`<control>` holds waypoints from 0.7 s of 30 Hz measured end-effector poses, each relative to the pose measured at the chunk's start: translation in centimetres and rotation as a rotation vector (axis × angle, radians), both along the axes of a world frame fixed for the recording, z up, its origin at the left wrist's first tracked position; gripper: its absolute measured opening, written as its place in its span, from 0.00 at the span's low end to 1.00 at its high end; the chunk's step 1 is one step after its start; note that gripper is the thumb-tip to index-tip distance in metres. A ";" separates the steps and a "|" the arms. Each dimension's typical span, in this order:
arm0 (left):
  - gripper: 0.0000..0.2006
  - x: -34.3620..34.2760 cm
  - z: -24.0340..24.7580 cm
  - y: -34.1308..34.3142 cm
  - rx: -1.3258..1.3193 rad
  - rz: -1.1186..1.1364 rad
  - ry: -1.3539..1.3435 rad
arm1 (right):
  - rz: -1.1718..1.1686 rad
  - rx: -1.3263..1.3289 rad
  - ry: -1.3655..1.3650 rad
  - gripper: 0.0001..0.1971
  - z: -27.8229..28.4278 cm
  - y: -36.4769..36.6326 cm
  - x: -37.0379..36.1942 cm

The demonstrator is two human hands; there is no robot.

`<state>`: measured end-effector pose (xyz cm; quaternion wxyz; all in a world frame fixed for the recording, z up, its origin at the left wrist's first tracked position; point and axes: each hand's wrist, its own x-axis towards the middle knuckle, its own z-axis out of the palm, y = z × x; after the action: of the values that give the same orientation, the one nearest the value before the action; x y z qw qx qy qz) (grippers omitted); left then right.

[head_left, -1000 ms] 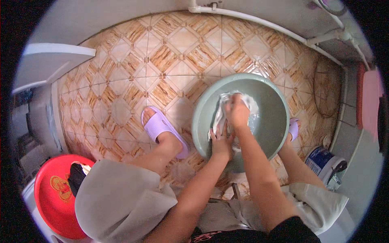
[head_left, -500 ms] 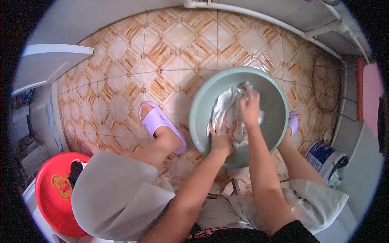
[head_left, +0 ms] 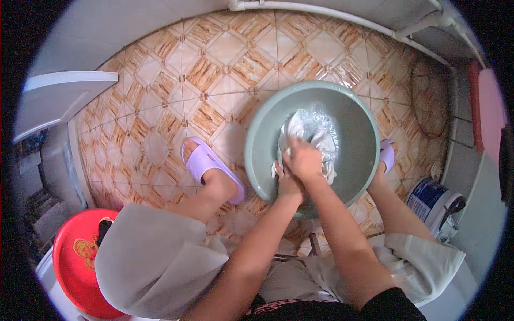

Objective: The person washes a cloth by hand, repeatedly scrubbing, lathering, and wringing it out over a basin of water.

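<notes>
A grey-green basin (head_left: 257,125) stands on the floor between my feet. Inside it lies a bunched, wet white cloth (head_left: 324,143), with suds (head_left: 319,119) around its far side. My right hand (head_left: 305,160) is curled over the near part of the cloth, closed on it and a little blurred. Just below and to the left, my left hand (head_left: 289,184) grips the cloth's near left end; my right hand partly covers its fingers. The two hands touch or nearly touch.
Purple slippers (head_left: 206,163) are on my feet, either side of the basin. At the lower left is a red basin (head_left: 69,267) with something dark in it. A white and blue bucket (head_left: 425,200) stands at the right, and a white pipe (head_left: 321,17) follows the far wall.
My right hand has come back from the cloth's far side toward my left hand and closed. The cloth is bunched differently, and more suds show beyond it.
</notes>
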<state>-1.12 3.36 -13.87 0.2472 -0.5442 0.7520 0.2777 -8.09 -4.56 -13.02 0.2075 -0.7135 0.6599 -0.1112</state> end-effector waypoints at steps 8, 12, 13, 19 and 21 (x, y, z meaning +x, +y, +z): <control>0.40 -1.4 2.1 -2.2 0.177 0.018 0.118 | -0.241 -0.047 0.007 0.15 -1.7 -2.6 -2.3; 0.39 0.0 -2.1 0.9 -0.252 0.084 0.224 | 0.101 0.053 0.006 0.15 0.1 0.2 0.4; 0.39 -0.9 -0.6 -0.1 -0.107 0.009 0.166 | 0.114 0.156 0.111 0.14 -1.2 -0.8 -1.0; 0.40 -1.2 2.7 -3.5 0.114 0.001 0.127 | -0.371 0.078 -0.053 0.14 -1.1 -4.6 -2.8; 0.41 -1.2 3.8 -3.5 0.096 0.029 0.196 | -0.489 -0.076 0.143 0.16 0.5 -3.8 -3.7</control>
<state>-2.28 -0.10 -10.11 0.1941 -0.5128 0.7504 0.3691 -11.77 -8.41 -12.57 0.1002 -0.5461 0.8211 -0.1321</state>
